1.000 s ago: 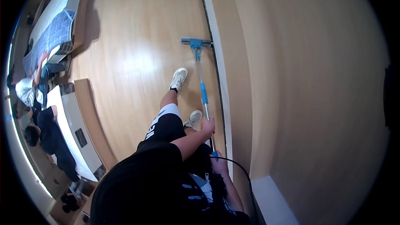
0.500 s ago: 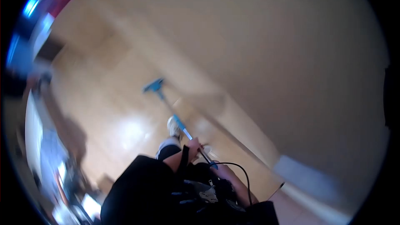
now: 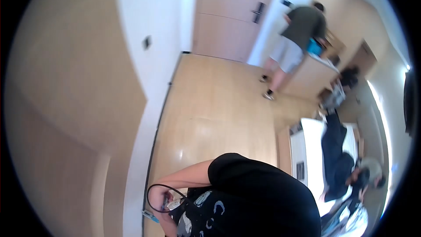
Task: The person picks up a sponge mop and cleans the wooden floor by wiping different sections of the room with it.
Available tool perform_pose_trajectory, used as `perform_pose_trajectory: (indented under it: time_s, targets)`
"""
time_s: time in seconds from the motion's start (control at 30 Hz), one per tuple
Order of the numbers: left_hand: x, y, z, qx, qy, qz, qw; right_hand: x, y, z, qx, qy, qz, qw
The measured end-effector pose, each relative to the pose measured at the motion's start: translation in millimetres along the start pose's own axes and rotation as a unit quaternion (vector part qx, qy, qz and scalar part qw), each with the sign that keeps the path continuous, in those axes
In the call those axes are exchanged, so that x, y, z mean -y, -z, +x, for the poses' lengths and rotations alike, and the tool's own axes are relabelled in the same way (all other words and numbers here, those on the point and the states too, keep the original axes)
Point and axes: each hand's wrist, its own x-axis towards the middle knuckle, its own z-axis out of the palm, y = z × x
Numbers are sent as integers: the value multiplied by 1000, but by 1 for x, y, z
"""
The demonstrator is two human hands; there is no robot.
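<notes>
Neither of my hands can be made out now. One of my bare arms [image 3: 186,174] bends at the lower left, coming out of a black sleeve [image 3: 258,180]; its lower part runs down past the frame's bottom edge. A thin black cable [image 3: 164,186] loops over this arm and my shirt front. Beside the arm, close to the foot of the wall, the blue head [image 3: 150,216] of a long-handled floor tool shows in part. Its pole is hidden, so whether a hand still holds it does not show.
A white wall [image 3: 151,26] with a dark skirting line runs along the left. Ahead is a door [image 3: 232,17]. A person in grey shorts [image 3: 287,55] stands at a counter [image 3: 313,77]. Several people are around a white-topped table [image 3: 312,138] at the right.
My view has swung from the floor tool up to the room. Both hands, earlier on the tool's pole, have left the view; the wall now lies on my left.
</notes>
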Motion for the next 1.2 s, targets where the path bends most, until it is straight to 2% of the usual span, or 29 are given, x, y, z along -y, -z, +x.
perform_pose_trajectory:
  time_s: [0.1,0.17,0.27,0.3,0.4,0.47,0.53,0.7,0.8,0.83,0.93,1.03,1.13,1.2]
  targets:
    - [-5,-46,-2,87,41,28,995,-29,-46,-69,-69,29,54,996]
    - [-5,-66,3,139,54,54,987,-37,-80,-123,-155,10,93,983]
    - [4,-85,9,206,56,82,974,-83,-119,-120,-236,22,169,957]
    - [5,-88,14,225,56,90,969,-129,-109,-72,-234,91,142,957]
    - [7,-98,25,278,53,109,953,-121,-159,-105,-324,178,68,927]
    - [10,-101,30,310,54,113,942,-147,-168,-76,-416,201,17,887]
    - [13,-104,35,344,54,111,931,-144,-206,-82,-530,178,-17,829]
    - [31,-104,44,429,72,91,896,-115,-253,-81,-607,166,46,776]
    - [47,-106,49,478,86,79,870,-101,-282,-77,-647,217,127,720]
    - [51,-107,50,493,89,78,862,-120,-277,-48,-664,270,134,684]
    - [74,-119,56,533,99,56,838,-103,-313,-60,-582,254,301,711]
    - [95,-140,58,570,60,40,818,-82,-341,-48,-676,206,322,630]
    - [109,-161,58,603,3,26,797,-86,-356,-21,-679,236,458,522]
    - [115,-177,54,583,307,-78,748,-76,-373,-23,-660,257,513,486]
